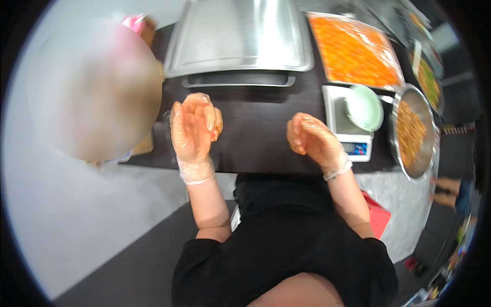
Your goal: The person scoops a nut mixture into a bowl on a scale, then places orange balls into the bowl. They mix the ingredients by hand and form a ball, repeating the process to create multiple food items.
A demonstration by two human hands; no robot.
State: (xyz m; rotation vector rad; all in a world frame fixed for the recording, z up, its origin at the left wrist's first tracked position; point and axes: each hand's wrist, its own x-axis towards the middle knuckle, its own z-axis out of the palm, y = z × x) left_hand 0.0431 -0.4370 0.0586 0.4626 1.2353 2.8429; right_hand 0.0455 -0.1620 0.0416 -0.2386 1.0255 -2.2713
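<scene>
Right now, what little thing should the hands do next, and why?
Perhaps the right hand should reach for the pale green bowl: the hand looks empty, and the bowl sits close by on the digital kitchen scale.

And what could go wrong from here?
The left hand has reddish residue on its clear glove, which could smear onto anything it touches.
The green bowl sits toward the right of the scale, so a knock from the nearby right hand might shift it.
The steel bowl stands near the table's front edge; a bump might spill its brown food.
</scene>
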